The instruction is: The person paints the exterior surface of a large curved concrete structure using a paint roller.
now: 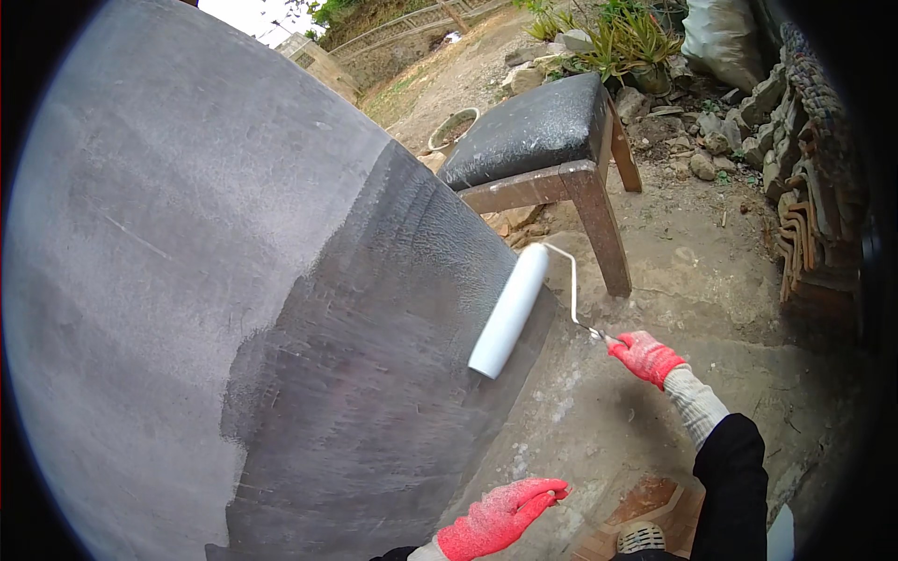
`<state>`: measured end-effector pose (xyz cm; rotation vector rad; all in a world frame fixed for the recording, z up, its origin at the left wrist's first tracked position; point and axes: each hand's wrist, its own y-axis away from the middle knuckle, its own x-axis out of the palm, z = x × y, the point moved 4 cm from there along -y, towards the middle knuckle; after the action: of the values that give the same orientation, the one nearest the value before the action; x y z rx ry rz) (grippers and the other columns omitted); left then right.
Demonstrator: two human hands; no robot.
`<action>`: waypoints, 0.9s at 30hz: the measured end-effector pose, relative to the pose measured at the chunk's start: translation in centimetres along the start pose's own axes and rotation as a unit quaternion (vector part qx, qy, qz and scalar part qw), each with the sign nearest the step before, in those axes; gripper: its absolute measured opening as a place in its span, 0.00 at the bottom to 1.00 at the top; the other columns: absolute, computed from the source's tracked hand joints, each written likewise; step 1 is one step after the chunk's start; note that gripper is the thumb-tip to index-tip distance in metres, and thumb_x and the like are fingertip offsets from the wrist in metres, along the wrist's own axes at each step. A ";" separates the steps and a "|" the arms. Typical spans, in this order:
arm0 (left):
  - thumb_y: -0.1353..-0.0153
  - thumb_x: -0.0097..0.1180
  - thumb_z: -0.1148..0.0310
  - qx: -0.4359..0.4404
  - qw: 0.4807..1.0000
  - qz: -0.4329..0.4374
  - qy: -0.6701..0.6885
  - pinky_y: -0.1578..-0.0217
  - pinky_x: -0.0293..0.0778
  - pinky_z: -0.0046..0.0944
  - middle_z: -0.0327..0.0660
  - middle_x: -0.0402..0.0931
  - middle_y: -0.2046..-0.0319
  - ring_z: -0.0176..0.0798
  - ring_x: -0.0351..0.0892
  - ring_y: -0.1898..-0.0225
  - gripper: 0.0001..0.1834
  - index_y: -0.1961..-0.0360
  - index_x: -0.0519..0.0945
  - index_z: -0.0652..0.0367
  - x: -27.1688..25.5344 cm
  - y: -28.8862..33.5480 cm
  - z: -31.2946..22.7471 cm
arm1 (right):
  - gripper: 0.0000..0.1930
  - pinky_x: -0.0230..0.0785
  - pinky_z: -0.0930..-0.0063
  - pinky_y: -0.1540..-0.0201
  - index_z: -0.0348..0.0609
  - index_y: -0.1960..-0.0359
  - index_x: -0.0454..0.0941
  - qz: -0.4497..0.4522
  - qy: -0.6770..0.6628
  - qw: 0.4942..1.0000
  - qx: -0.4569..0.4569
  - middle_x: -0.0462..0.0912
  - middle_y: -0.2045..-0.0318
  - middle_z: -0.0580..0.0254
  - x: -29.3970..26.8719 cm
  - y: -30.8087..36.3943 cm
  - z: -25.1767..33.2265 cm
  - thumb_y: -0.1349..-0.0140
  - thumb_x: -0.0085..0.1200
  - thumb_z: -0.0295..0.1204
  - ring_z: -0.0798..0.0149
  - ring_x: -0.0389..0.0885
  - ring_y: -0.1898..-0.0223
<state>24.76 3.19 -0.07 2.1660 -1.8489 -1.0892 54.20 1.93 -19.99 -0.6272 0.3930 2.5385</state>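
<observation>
Right hand (645, 356) closed around handle of paint roller (509, 310), sleeve pressed on grey wall (187, 234). Likely light, stiff wire frame; take by handle. Left hand (500, 517) open, empty.

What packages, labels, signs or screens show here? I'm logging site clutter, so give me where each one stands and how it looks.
Sack: a bulging whitish-grey bag at the top right, behind the green plants and beside the stacked stones; no print can be made out.
No labels, signs or screens show on the grey wall, the black-seated stool or the white paint roller held in the right hand.
</observation>
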 end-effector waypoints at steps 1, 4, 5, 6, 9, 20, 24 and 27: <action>0.30 0.43 0.67 -0.021 1.000 -0.001 -0.004 0.49 0.71 0.34 0.43 0.78 0.52 0.36 0.77 0.51 0.17 0.45 0.72 0.61 -0.1 0.3 0.4 | 0.25 0.68 0.57 0.54 0.41 0.58 0.80 0.025 -0.005 0.999 0.042 0.80 0.61 0.42 0.4 1.0 -1.0 0.38 0.45 0.52 0.43 0.77 0.55; 0.30 0.42 0.67 0.024 0.999 0.005 -0.022 0.49 0.70 0.34 0.43 0.78 0.52 0.35 0.77 0.51 0.17 0.45 0.72 0.62 -0.1 0.4 1.1 | 0.25 0.68 0.57 0.53 0.42 0.57 0.80 0.062 0.015 0.992 0.110 0.80 0.60 0.42 0.6 3.0 -2.8 0.39 0.45 0.52 0.43 0.77 0.55; 0.30 0.42 0.67 0.025 0.999 0.004 -0.019 0.49 0.70 0.34 0.43 0.78 0.52 0.35 0.77 0.51 0.17 0.45 0.72 0.62 0.0 0.4 1.1 | 0.25 0.68 0.57 0.53 0.42 0.57 0.80 0.063 0.017 0.992 0.110 0.80 0.60 0.42 0.5 3.2 -3.0 0.39 0.45 0.52 0.43 0.77 0.55; 0.30 0.42 0.67 0.036 0.999 0.008 -0.013 0.49 0.70 0.34 0.42 0.78 0.52 0.35 0.77 0.51 0.17 0.45 0.72 0.62 0.2 0.3 1.0 | 0.25 0.68 0.57 0.53 0.43 0.57 0.80 0.068 0.031 0.991 0.108 0.80 0.60 0.42 0.5 3.3 -3.2 0.38 0.45 0.52 0.42 0.77 0.55; 0.30 0.43 0.67 0.053 0.998 0.019 -0.002 0.49 0.71 0.35 0.42 0.78 0.52 0.35 0.77 0.51 0.17 0.45 0.72 0.62 0.6 -0.2 0.7 | 0.25 0.68 0.57 0.54 0.42 0.58 0.80 0.060 0.040 0.994 0.088 0.80 0.61 0.42 -0.2 3.2 -2.4 0.38 0.45 0.52 0.42 0.77 0.56; 0.31 0.43 0.67 0.111 0.992 0.023 -0.059 0.48 0.70 0.35 0.43 0.78 0.53 0.38 0.76 0.51 0.16 0.45 0.73 0.61 1.2 -1.0 -0.7 | 0.20 0.68 0.59 0.61 0.38 0.62 0.79 -0.048 -0.076 0.988 -0.124 0.80 0.68 0.42 -5.0 -0.9 14.2 0.37 0.48 0.45 0.43 0.78 0.62; 0.30 0.42 0.66 0.082 0.996 0.005 -0.040 0.48 0.70 0.36 0.43 0.78 0.53 0.39 0.76 0.50 0.17 0.45 0.73 0.61 0.6 0.3 0.3 | 0.21 0.68 0.59 0.60 0.36 0.62 0.78 -0.032 -0.066 0.995 -0.074 0.79 0.68 0.40 -2.2 -1.2 9.8 0.37 0.48 0.45 0.42 0.77 0.62; 0.30 0.42 0.65 0.071 0.997 0.011 -0.014 0.48 0.69 0.36 0.42 0.78 0.54 0.40 0.76 0.50 0.17 0.45 0.72 0.61 0.7 1.2 0.7 | 0.23 0.68 0.57 0.60 0.36 0.61 0.79 -0.032 -0.025 0.999 -0.028 0.79 0.68 0.38 0.0 1.1 1.4 0.38 0.49 0.47 0.40 0.77 0.62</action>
<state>23.37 2.53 -0.30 2.2097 -2.0154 -1.0170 53.13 1.54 -18.66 -0.5850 0.2809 2.5051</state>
